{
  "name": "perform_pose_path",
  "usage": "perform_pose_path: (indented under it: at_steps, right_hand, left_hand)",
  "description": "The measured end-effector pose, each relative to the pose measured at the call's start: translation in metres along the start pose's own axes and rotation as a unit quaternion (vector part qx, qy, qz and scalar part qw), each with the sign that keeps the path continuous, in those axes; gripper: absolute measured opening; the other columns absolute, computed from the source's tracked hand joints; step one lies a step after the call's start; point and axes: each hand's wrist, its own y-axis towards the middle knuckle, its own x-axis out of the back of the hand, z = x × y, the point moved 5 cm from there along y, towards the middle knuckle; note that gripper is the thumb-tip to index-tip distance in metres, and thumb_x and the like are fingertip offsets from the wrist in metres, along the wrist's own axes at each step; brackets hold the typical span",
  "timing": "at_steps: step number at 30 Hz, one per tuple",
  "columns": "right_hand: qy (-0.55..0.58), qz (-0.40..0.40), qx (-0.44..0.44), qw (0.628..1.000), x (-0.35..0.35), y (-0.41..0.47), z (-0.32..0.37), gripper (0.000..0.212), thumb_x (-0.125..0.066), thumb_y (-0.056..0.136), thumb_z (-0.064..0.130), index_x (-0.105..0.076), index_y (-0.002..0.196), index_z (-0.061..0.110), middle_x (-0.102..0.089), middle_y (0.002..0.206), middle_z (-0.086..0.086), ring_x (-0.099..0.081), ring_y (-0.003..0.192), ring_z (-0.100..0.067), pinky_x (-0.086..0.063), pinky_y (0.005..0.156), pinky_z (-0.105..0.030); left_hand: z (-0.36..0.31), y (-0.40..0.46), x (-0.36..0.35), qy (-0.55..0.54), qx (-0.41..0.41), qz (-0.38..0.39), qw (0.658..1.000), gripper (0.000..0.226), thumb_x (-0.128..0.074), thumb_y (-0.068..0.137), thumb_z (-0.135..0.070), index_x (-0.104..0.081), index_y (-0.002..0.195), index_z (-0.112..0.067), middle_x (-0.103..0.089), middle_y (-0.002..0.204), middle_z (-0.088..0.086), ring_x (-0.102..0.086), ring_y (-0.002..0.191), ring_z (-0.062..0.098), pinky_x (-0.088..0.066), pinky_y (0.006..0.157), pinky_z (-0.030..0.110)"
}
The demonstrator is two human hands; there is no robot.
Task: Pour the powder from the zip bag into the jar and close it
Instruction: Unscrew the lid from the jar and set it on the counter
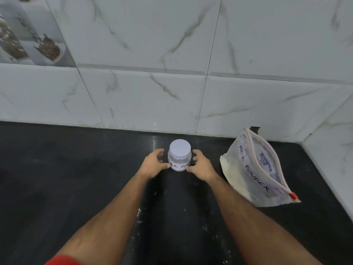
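Jar [179, 158] stands upright on the black counter [57, 178], close to the foot of the marble-tiled wall [172, 92]; white lid [180, 148] sits on top, label reads "MILK POW…", white powder visible through the clear wall

Left hand [152, 165] just left of the jar, fingers spread and loosely curved, thumb tip at or touching the jar's lower side; not gripping anything

Right hand [200, 167] just right of the jar, same pose, fingertips at the jar's side, thumb tip near its base; contact hard to confirm, holds nothing

Zip bag [256, 169] lies well right of the jar, near the wall corner, mouth gaping, marked "MILK POWDER", red slider at its near end; a little powder residue inside

Powder specks on the counter nearer the person than the jar, between the forearms

Red sleeve [63, 261] edge at bottom left, far from the jar
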Motion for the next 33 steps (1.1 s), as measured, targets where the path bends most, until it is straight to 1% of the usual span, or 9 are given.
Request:
perform_pose_path:
  at_steps: [3,6,11,14,19,23,27,30,33]
  right_hand:
    - [0.002,0.008,0.022,1.000,-0.006,0.009,0.001,0.075,-0.077,0.077,0.006,-0.043,0.143,0.016,-0.060,0.138,-0.005,-0.056,0.128,-0.024,-0.047,0.094,-0.028]
    - [0.021,0.015,0.032,0.999,-0.008,0.013,0.002,0.071,-0.080,0.078,0.008,-0.048,0.140,0.017,-0.060,0.138,-0.002,-0.055,0.128,-0.022,-0.045,0.096,-0.029]
    - [0.071,0.030,0.047,0.996,-0.005,0.002,-0.003,0.069,-0.082,0.080,0.012,-0.049,0.140,0.018,-0.060,0.138,-0.001,-0.056,0.121,-0.016,-0.046,0.098,-0.029]
    - [0.114,0.041,0.068,0.990,0.000,-0.014,-0.003,0.068,-0.084,0.078,0.018,-0.049,0.136,0.023,-0.061,0.135,0.002,-0.060,0.121,-0.015,-0.051,0.103,-0.034]
    - [0.207,0.040,0.087,0.974,0.005,-0.064,0.003,0.071,-0.084,0.079,0.021,-0.042,0.135,0.030,-0.061,0.128,0.006,-0.062,0.115,-0.012,-0.056,0.076,-0.020]
    - [0.256,0.025,0.084,0.963,-0.001,-0.102,0.002,0.077,-0.084,0.079,0.023,-0.037,0.139,0.031,-0.057,0.128,0.009,-0.062,0.115,-0.015,-0.061,0.084,-0.035]
    - [0.369,0.031,0.064,0.927,-0.011,-0.132,-0.004,0.070,-0.082,0.079,0.025,-0.042,0.136,0.026,-0.059,0.132,-0.005,-0.065,0.115,-0.024,-0.062,0.082,-0.044]
    - [0.424,0.084,0.047,0.900,-0.023,-0.153,-0.005,0.082,-0.083,0.065,0.040,-0.046,0.135,0.022,-0.061,0.133,-0.012,-0.064,0.119,-0.031,-0.059,0.084,-0.045]
    - [0.424,0.144,0.052,0.893,-0.033,-0.172,0.003,0.083,-0.079,0.068,0.045,-0.045,0.139,0.019,-0.060,0.134,-0.014,-0.062,0.121,-0.033,-0.057,0.085,-0.042]
  left_hand:
    - [0.001,0.010,-0.008,-0.029,-0.010,0.016,0.999,0.080,-0.081,0.079,-0.012,-0.041,0.148,-0.017,-0.052,0.147,0.002,-0.059,0.123,0.022,-0.052,0.100,0.044]
    - [0.000,0.012,-0.014,-0.054,-0.030,0.031,0.998,0.068,-0.079,0.080,-0.009,-0.049,0.140,-0.018,-0.060,0.137,0.000,-0.062,0.115,0.017,-0.053,0.094,0.034]
    - [-0.001,0.002,-0.010,-0.074,-0.045,0.021,0.996,0.060,-0.082,0.078,-0.016,-0.055,0.132,-0.020,-0.067,0.125,-0.002,-0.065,0.107,0.013,-0.055,0.094,0.040]
    - [-0.010,-0.013,-0.007,-0.079,-0.058,0.039,0.994,0.048,-0.080,0.081,-0.021,-0.057,0.123,-0.022,-0.071,0.114,-0.001,-0.067,0.106,0.014,-0.059,0.086,0.040]
    - [-0.026,-0.053,-0.007,-0.108,-0.048,0.083,0.989,0.039,-0.071,0.089,-0.036,-0.059,0.118,-0.012,-0.075,0.105,0.004,-0.074,0.095,0.015,-0.060,0.081,0.035]
    - [-0.032,-0.080,-0.010,-0.107,-0.051,0.112,0.987,0.042,-0.065,0.091,-0.045,-0.062,0.113,-0.010,-0.077,0.099,0.003,-0.075,0.090,0.016,-0.060,0.079,0.034]
    - [-0.036,-0.098,-0.002,-0.102,-0.069,0.088,0.988,0.045,-0.054,0.092,-0.059,-0.064,0.099,-0.016,-0.076,0.098,0.001,-0.073,0.085,0.014,-0.057,0.080,0.037]
    - [-0.050,-0.107,0.010,-0.137,-0.106,0.054,0.983,0.043,-0.049,0.094,-0.060,-0.065,0.106,-0.022,-0.073,0.099,-0.003,-0.068,0.090,0.014,-0.054,0.081,0.038]
    - [-0.071,-0.119,0.013,-0.140,-0.147,0.102,0.974,0.041,-0.045,0.098,-0.053,-0.063,0.120,-0.023,-0.069,0.114,-0.004,-0.065,0.101,0.012,-0.051,0.092,0.031]
